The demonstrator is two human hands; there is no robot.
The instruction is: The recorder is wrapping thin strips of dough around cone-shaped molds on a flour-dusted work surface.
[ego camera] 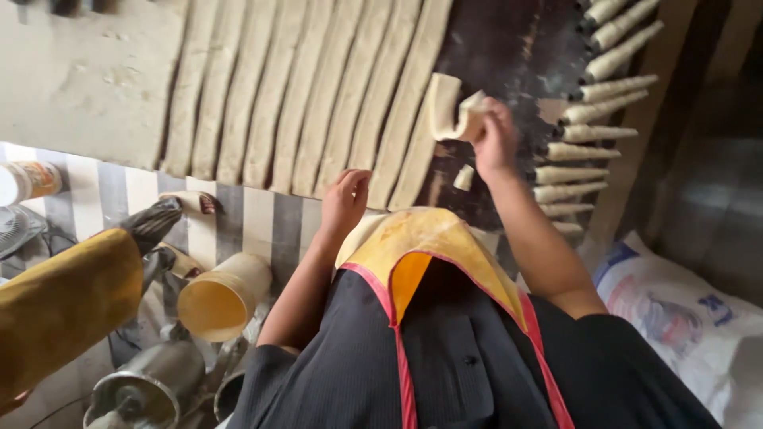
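Two bare hands worked at the counter (71, 87). The right hand (494, 141) was raised over the dark board (509, 56), its fingers closed around one end of a pale dough strip (445, 107), which curled up off the surface at the right edge of the row of cut dough strips (302, 87). The left hand (346, 199) lay lower, at the near ends of that row, its fingers loosely curled and gripping nothing that could be seen. A small dough scrap (464, 177) rested on the board just below the lifted strip. Further right, rolled dough cones (592, 131) lay side by side in a column along the board's edge. The person wore a yellow apron with red trim (429, 246) over a dark garment. On the striped cloth (254, 222) to the left stood a cream plastic cup (222, 298) on its side, a metal vessel (151, 385) and a jar with an orange label (28, 181). A mustard-coloured glove with a dark tip (79, 294) reached in from the left edge. A printed white sack (675, 318) lay on the right.
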